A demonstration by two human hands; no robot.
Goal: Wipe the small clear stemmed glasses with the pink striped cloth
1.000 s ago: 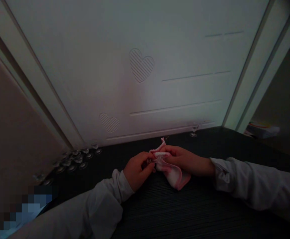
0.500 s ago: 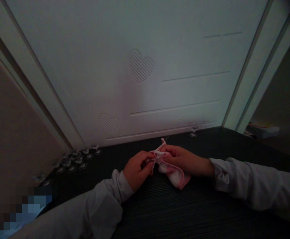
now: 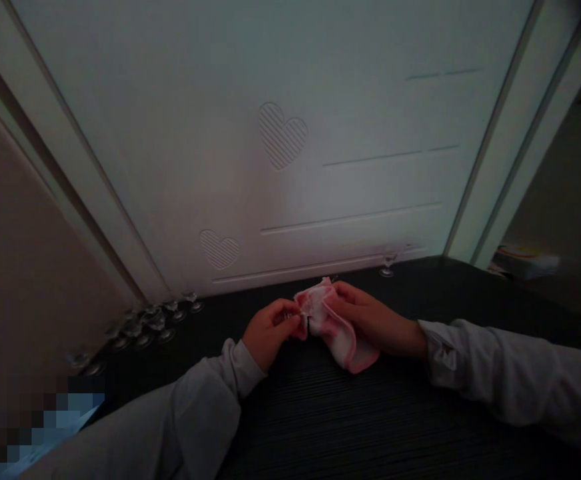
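The left fingertips (image 3: 286,315) are pinched together on the near-left corner of a pink-and-white cloth (image 3: 341,339). Something small glints there, too dim to name. The right fingers (image 3: 339,301) are curled shut over the top of the cloth, and its free end droops onto the dark ribbed surface (image 3: 345,427). The left hand (image 3: 269,331) and right hand (image 3: 374,320) flank the cloth in pale sleeves. Just beyond the cloth stands a white door (image 3: 290,207) with embossed hearts. A lone stemmed glass (image 3: 388,264) stands beyond the cloth to the right, against the door. A cluster of small glasses (image 3: 148,323) sits well to the cloth's left. Nothing lies between.
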